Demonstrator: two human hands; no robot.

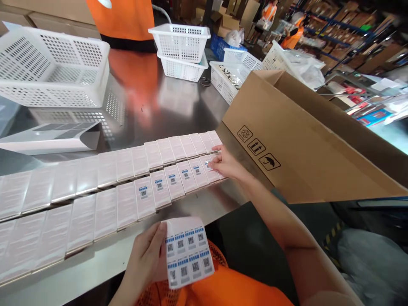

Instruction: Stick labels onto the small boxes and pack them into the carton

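Observation:
My left hand (pixel 145 250) grips a backing sheet of stickers (pixel 188 265) below the table's front edge. Blue headers and QR codes mark the stickers, which sit in two rows. At the right end of the near row, my right hand (pixel 227 163) has its fingertips closed on a single sticker (pixel 208 166) against the face of a pale pink box. Several boxes to the left of it, such as this labelled box (pixel 145 203), bear the same sticker. Further left, the near-row boxes (pixel 105 214) are plain, as is the far row of boxes (pixel 158 153).
The metal table (pixel 137 123) carries a large white basket (pixel 63 93) and two stacked baskets (pixel 180 46). A big cardboard carton (pixel 306 144) stands at the right, near my right arm. Across the table is a person in an orange top (pixel 124 19). A white curved sheet (pixel 51 142) lies left.

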